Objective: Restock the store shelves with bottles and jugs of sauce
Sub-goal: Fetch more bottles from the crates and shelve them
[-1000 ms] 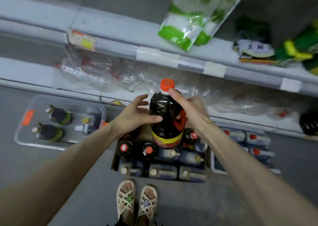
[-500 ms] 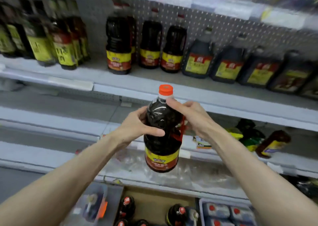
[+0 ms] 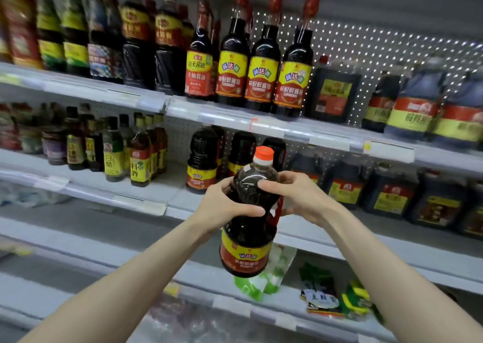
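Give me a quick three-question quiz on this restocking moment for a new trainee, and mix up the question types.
1. True or false: the left hand and the right hand both grip the jug.
2. What colour is the jug's cap? A green, B orange, C white.
3. Fill in: the three tall bottles whose yellow-and-red labels match the jug's stand on the ___ shelf in view.

Key: 1 true; 2 B; 3 top.
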`<action>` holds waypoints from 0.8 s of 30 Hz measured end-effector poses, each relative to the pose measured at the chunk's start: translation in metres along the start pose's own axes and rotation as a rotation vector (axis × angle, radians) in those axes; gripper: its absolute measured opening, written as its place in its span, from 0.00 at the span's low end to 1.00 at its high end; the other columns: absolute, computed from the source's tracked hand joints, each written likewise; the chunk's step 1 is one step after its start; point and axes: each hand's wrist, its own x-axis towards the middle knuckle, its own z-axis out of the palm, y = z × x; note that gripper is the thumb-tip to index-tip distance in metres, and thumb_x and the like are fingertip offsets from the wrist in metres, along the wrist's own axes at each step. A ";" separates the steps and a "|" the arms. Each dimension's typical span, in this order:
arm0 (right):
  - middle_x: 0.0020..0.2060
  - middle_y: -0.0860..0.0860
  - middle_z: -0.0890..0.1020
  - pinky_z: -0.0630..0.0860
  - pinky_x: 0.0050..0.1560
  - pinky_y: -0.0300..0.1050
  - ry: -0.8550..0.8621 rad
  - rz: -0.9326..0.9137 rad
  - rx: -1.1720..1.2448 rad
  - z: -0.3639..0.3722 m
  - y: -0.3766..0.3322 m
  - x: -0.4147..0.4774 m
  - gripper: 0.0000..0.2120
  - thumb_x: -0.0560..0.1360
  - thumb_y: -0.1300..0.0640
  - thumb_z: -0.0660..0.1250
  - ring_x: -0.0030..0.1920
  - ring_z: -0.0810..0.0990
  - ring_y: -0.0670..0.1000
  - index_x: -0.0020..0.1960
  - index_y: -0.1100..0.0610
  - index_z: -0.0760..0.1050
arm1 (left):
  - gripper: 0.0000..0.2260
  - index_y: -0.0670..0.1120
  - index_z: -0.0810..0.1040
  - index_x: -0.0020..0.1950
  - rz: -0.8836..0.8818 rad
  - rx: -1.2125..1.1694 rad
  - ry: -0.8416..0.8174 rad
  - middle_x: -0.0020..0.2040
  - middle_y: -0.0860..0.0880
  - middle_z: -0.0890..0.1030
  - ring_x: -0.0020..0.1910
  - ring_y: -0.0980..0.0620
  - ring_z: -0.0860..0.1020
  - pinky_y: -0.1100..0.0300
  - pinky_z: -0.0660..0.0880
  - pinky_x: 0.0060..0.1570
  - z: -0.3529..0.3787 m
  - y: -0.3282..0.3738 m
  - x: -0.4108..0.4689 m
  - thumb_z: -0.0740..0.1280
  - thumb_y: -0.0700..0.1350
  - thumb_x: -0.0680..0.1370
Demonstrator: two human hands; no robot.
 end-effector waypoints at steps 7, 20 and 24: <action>0.48 0.53 0.85 0.80 0.54 0.59 0.059 -0.055 0.066 0.011 0.004 0.047 0.27 0.59 0.50 0.79 0.49 0.85 0.54 0.55 0.56 0.79 | 0.32 0.52 0.78 0.60 0.035 0.025 -0.061 0.52 0.56 0.84 0.52 0.61 0.81 0.68 0.76 0.46 -0.026 -0.008 0.046 0.83 0.39 0.58; 0.49 0.49 0.85 0.74 0.37 0.29 0.199 -0.140 0.044 0.046 0.036 0.158 0.16 0.69 0.59 0.75 0.45 0.83 0.42 0.56 0.55 0.80 | 0.31 0.59 0.77 0.56 0.071 0.020 -0.201 0.50 0.58 0.83 0.51 0.63 0.80 0.66 0.76 0.48 -0.080 -0.069 0.162 0.82 0.37 0.59; 0.49 0.51 0.86 0.80 0.51 0.47 0.241 -0.132 0.054 0.045 0.046 0.191 0.17 0.68 0.56 0.77 0.51 0.84 0.50 0.56 0.55 0.81 | 0.31 0.55 0.77 0.57 0.077 0.005 -0.209 0.51 0.55 0.84 0.52 0.59 0.81 0.61 0.78 0.52 -0.086 -0.087 0.195 0.82 0.38 0.58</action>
